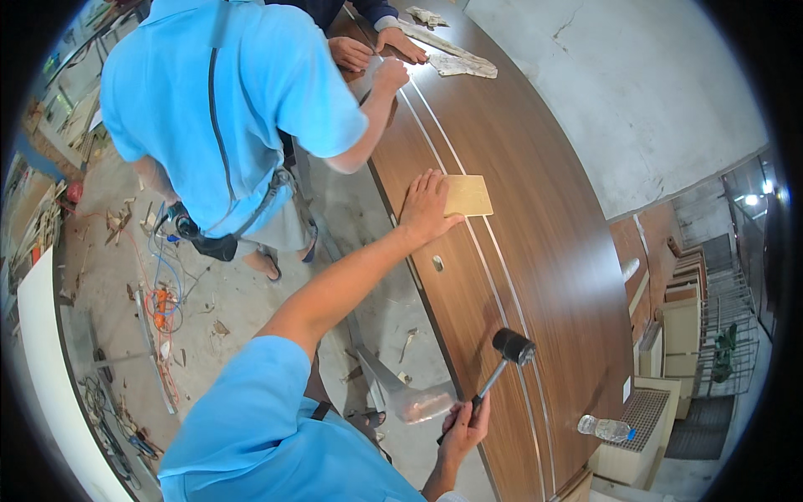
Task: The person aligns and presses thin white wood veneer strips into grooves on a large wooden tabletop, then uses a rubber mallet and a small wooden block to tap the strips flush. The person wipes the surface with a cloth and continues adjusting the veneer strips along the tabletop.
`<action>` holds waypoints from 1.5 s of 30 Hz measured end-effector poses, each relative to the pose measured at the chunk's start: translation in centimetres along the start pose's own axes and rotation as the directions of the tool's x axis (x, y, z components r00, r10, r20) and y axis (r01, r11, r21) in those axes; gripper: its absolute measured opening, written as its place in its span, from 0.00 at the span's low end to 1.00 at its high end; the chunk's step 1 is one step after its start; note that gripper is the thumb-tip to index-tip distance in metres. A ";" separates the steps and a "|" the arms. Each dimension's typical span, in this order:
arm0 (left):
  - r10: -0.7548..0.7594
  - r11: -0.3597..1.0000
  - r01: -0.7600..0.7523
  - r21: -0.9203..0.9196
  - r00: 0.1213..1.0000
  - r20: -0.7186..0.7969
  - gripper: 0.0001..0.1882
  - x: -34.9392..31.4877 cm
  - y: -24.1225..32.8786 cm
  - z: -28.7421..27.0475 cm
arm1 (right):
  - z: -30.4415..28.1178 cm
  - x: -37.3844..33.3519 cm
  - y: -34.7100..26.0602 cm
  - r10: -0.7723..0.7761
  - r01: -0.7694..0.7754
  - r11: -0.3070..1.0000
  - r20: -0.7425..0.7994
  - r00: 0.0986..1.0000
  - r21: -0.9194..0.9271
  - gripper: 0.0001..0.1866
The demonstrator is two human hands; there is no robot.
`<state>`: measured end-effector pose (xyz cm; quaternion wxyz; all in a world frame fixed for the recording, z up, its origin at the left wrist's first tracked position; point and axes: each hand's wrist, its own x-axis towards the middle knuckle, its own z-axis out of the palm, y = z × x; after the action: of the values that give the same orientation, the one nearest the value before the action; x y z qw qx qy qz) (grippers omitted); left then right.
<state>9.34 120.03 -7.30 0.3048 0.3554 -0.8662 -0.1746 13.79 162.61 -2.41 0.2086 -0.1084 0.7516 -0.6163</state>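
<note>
A large brown wood-grain panel (556, 243) lies in front of me, with two thin pale strips (493, 280) running along its length. My left hand (428, 207) grips the left edge of a flat, light-coloured wooden block (469, 196), which lies across the strips. Nearer to me, my right hand (465, 428) is closed around the handle of a black-headed rubber mallet (514, 346). The mallet's head is over the strips, apart from the block. A small oval cut-out (437, 263) shows in the panel below my left hand.
A co-worker in a blue shirt (226, 109) stands at the panel's left side; another person's hands (401, 43) rest at its far end beside a crumpled cloth (460, 65). A plastic bottle (606, 428) lies at the near right. Cables and an orange tool (162, 308) litter the floor.
</note>
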 end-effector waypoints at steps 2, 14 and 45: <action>-0.008 1.000 0.008 0.006 0.999 0.054 0.47 0.2 -0.4 -0.5 | 4.6 0.4 -1.3 0.002 -0.007 0.994 0.044 0.999 0.110 0.29; -0.059 0.977 0.059 -0.206 0.998 0.009 0.46 0.5 -0.2 -1.6 | 15.8 8.2 -4.3 -0.244 0.231 0.960 0.065 0.968 0.159 0.29; -0.077 0.744 0.043 -0.666 0.997 -0.022 0.55 -2.8 -0.2 -9.1 | 28.9 19.9 -10.3 -0.294 0.255 0.904 0.066 0.954 0.342 0.26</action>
<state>16.97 121.13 -1.66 0.4261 0.2553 -0.7279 -0.4727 8.07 126.53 -0.41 0.1780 -0.2124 0.6019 -0.7490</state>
